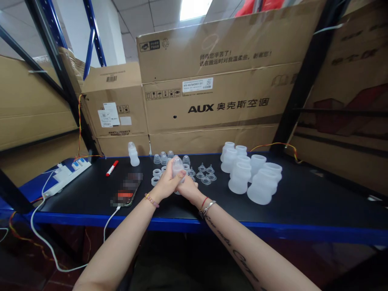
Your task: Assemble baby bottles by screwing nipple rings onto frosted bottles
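In front of me, a baby bottle (178, 165) with a clear domed cap is held upright between both hands. My left hand (166, 182) wraps around its upper part, thumb across the front. Lower down, my right hand (189, 188) is closed around the body, most of which the fingers hide. Just behind are clear domed caps (163, 157) and white collar rings (156, 173), partly covered by my hands. Several clear nipples (206, 176) lie right of my hands. Frosted bottle bodies (239, 178) stand open-topped in a group farther right.
A capped bottle (133, 154) stands at the back left, near a red marker (112, 168). A phone (129, 192) on a white cable lies left of my hands. Beyond it is a power strip (68, 178). Cardboard boxes (224, 119) wall the back of the black shelf (315, 202).
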### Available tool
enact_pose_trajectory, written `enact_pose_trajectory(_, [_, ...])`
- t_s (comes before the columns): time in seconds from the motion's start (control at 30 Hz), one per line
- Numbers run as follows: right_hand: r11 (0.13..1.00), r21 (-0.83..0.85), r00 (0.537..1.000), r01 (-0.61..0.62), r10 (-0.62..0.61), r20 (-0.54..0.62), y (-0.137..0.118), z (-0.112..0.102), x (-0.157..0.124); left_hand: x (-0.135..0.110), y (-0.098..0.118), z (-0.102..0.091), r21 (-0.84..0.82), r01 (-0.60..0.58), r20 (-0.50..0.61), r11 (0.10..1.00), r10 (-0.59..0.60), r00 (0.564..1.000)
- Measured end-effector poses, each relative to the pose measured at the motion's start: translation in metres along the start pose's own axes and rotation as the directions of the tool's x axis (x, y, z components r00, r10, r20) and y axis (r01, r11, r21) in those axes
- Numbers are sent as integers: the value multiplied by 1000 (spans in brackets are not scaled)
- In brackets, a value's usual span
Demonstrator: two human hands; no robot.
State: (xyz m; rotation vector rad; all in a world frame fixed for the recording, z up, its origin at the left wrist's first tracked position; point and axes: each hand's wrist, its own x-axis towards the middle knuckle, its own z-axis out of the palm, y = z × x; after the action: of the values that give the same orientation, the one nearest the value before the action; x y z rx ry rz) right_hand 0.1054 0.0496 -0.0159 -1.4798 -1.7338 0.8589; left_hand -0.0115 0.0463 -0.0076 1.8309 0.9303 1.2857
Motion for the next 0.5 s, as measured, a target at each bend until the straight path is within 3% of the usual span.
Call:
enact_pose_trajectory(0.17, [998,-20,998,57,-57,14,-3,-2,-6,1,5,-8,-121,76,77,990,-67,995])
enact_pose_trajectory(0.27, [985,-164,996,45,-57,-70,-7,-3,-14,5,10,-13,-196,88,29,977,-84,996])
enact_pose_trajectory(0.33, [980,-197,985,29,-61,-159,-7,-4,-19,10,11,-19,-219,51,-93,974,-73,993])
enact_pose_trajectory(0.4, [991,-131,974,28,-56,-218,-2,-6,-23,20,8,-30,-185,15,-261,983,-64,963])
enact_pose_trajectory(0.5, [997,-58,963,45,-59,-264,13,-13,-31,39,0,-57,24,74,-540,997,-50,841])
